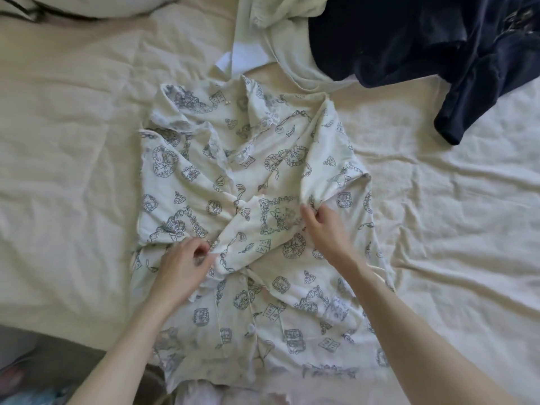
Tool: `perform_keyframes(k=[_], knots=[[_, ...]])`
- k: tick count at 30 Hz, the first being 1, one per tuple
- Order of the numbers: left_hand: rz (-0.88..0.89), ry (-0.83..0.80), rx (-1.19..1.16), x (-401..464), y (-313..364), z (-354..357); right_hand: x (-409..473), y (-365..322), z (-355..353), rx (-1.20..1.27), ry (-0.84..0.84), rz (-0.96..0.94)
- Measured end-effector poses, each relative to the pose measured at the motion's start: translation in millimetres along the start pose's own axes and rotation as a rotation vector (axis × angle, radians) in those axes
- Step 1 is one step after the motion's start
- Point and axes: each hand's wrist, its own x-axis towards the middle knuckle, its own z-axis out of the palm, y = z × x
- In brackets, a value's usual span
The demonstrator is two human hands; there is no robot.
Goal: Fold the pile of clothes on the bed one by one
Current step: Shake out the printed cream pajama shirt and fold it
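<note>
A cream sheet, creased all over, covers the bed and fills nearly the whole frame. In the centre lies a white pyjama shirt printed with blue drawings, buttons facing up, both sleeves folded in across its front. The left hand, at lower centre-left, has its fingers curled and pinching the cuff end of the sleeve that crosses the shirt. The right hand, just right of centre, pinches a fold of cloth at the shirt's right side between thumb and fingers.

At the top of the frame a pale greenish garment lies crumpled, and a dark navy garment sprawls over it toward the upper right, one end trailing down onto the sheet. A pillow with a dark edge shows in the upper left corner. Along the lower left the bed ends, and a blurred strip of floor shows.
</note>
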Motion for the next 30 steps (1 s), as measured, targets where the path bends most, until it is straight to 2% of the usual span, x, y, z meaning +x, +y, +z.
perform_keyframes(k=[2,4,5,7,9,11,13,14,16,20,22,26,30], knots=[[0.04,-0.016,-0.255,-3.1,0.4,-8.8,-4.9,-4.2,-0.7,0.387,-0.002,0.142],[-0.036,-0.055,-0.534,-3.6,1.2,-16.6,-12.3,-6.8,-1.6,0.854,-0.131,0.334],[-0.107,-0.093,-0.661,-3.7,1.7,-18.6,-15.9,-5.8,0.6,0.979,-0.186,0.409],[-0.256,-0.22,-0.889,-5.2,0.4,-20.9,-28.2,-2.3,12.4,0.966,-0.295,0.472],[-0.368,-0.406,-1.018,-7.2,-4.8,-21.8,-41.3,2.2,28.7,0.809,-0.364,0.452],[-0.401,-0.568,-0.987,-9.9,-15.0,-22.8,-51.5,3.7,42.8,0.643,-0.353,0.401],[-0.369,-0.627,-0.905,-12.6,-27.2,-22.6,-57.4,2.2,54.0,0.508,-0.303,0.374],[-0.345,-0.595,-0.862,-12.7,-32.8,-22.9,-58.6,1.6,58.7,0.485,-0.28,0.374],[-0.328,-0.424,-0.882,-10.9,-45.3,-20.5,-59.3,-2.6,67.3,0.556,-0.256,0.408],[-0.419,-0.082,-1.278,-7.0,-57.4,-18.6,-54.1,-16.5,84.6,0.719,-0.22,0.463],[-0.458,-0.02,-1.396,-7.9,-58.3,-15.3,-53.7,-23.7,95.6,0.707,-0.219,0.485],[-0.484,-0.056,-1.327,-16.8,-53.0,1.5,-55.4,-32.2,110.6,0.626,-0.238,0.563],[-0.488,0.15,-1.184,-19.6,-50.0,15.1,-68.9,-33.5,118.7,0.515,-0.174,0.503]])
